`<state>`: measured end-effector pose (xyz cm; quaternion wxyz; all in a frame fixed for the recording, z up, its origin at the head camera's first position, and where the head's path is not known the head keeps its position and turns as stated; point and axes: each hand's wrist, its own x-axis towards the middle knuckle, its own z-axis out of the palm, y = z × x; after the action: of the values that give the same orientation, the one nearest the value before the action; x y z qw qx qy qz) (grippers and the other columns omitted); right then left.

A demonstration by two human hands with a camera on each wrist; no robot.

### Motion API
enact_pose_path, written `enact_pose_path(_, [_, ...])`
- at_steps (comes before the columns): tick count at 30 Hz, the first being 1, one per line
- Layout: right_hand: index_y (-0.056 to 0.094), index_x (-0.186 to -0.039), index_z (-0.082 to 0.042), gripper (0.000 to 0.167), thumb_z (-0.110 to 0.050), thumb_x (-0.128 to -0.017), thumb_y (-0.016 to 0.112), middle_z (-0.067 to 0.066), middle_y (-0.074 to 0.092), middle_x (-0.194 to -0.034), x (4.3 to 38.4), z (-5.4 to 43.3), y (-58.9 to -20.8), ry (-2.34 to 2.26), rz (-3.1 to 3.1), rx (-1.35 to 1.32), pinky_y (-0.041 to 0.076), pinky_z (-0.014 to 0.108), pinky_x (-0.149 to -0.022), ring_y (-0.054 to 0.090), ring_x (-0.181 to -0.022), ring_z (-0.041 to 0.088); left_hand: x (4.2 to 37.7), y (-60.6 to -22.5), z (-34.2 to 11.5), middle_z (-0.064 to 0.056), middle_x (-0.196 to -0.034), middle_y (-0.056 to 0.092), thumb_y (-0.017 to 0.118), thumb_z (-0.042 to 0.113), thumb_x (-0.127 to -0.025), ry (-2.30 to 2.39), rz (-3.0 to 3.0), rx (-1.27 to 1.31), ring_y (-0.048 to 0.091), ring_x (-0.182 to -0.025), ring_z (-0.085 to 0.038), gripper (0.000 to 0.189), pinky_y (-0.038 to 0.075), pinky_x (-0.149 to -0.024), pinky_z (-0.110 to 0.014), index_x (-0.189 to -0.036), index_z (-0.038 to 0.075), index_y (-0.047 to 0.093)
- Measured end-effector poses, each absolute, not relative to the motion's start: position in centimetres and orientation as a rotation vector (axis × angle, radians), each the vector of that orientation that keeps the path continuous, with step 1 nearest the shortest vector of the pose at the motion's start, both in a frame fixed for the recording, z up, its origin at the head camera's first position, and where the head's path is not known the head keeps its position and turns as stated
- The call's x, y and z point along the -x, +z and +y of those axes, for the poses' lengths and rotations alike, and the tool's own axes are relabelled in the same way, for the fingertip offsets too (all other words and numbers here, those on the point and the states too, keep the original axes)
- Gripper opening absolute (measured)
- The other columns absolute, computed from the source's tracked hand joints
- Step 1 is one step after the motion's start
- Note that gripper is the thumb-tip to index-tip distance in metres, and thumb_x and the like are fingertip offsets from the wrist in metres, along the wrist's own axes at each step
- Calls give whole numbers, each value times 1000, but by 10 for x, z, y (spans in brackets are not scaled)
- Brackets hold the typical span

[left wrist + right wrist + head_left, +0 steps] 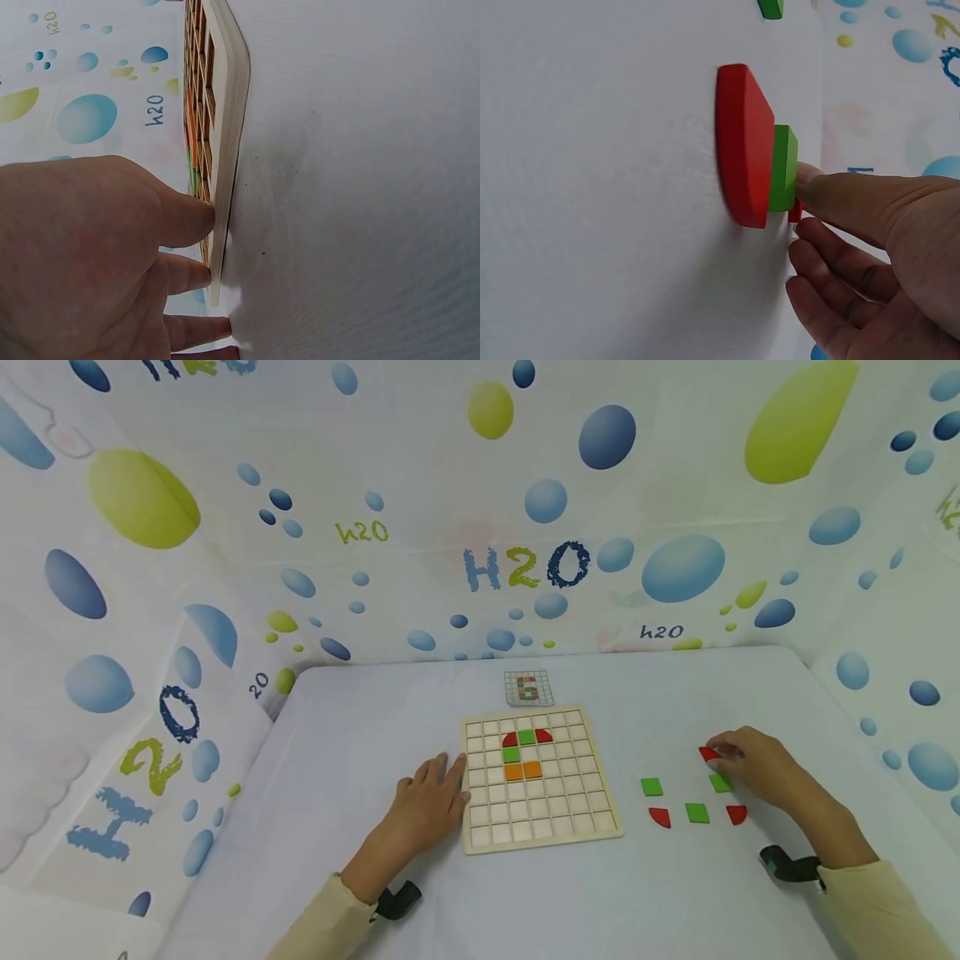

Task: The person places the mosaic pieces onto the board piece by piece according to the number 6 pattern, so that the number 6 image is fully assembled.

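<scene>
My left hand (429, 806) rests at the left edge of a wooden grid board (540, 832), thumb and straight fingers touching its rim in the left wrist view. Set in the board are two red quarter-circle tiles, two green square tiles (527, 737) and two orange square tiles (532, 769). Off to the right, my right hand (753, 764) pinches a red quarter-circle tile (707, 753) between thumb and finger, at the table. Just below it lies a green square tile (721, 782); in the right wrist view another red quarter-circle tile (742, 150) stands nearer the camera.
Behind the board lies a small pattern card (528, 688) with a coloured figure on a grid. More loose tiles lie right of the board: green squares (652, 787) and red quarter circles (660, 817). A white cloth covers the table (360, 718), and a printed curtain (420, 527) hangs behind.
</scene>
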<state>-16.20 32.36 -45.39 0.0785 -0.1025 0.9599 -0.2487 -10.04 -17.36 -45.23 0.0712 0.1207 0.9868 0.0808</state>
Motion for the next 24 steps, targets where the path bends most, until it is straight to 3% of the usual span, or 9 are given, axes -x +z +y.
enact_pose_path(24, [67, -126, 4, 33, -14, -100, 73, 21, 68, -115, 160, 316, -453, -759, 2887, 321, 56, 60, -96, 62, -110, 43, 98, -447, -172, -26, -162, 41, 53, 35, -111, 227, 2969, -370, 43, -147, -44, 59, 45, -104, -66, -162, 7, 41])
